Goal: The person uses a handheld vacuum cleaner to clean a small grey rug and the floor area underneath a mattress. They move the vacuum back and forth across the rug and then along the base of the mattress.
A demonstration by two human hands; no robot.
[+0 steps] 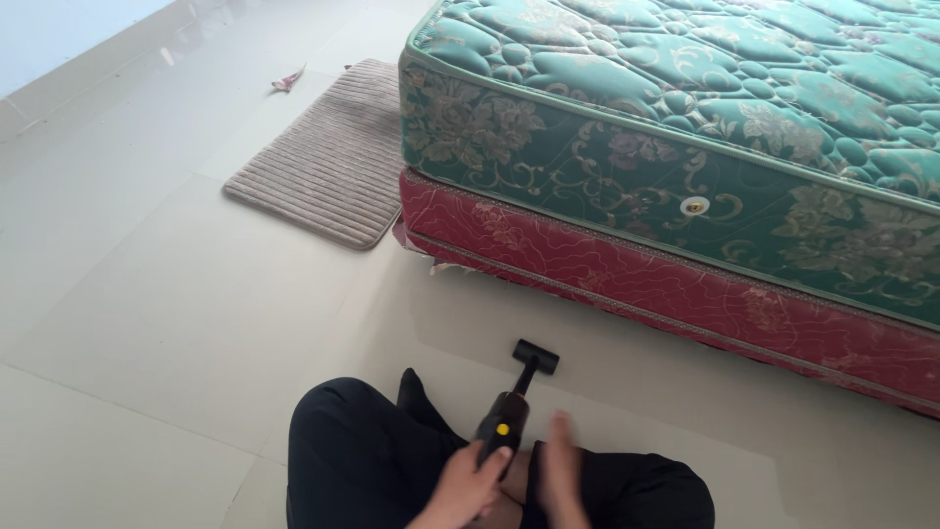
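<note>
**Handheld vacuum at the foot of the mattress**

Starting at ten o'clock, a ribbed grey mat (323, 162) lies on the pale tiled floor (166, 323), with a small red scrap (288, 81) beyond it. We sit cross-legged at six o'clock. Our left hand (468, 487) has its fingers clamped round the black handheld vacuum (509, 411), whose flat nozzle touches the floor at twelve o'clock of our knees. We judge it light, stiff and smooth-bodied, best gripped at the rear barrel. Our right hand (560, 468) hovers beside it, blurred, fingers together and holding nothing. At two o'clock the green mattress (685, 127) sits on a red base (627, 269); open floor lies leftward.
</note>
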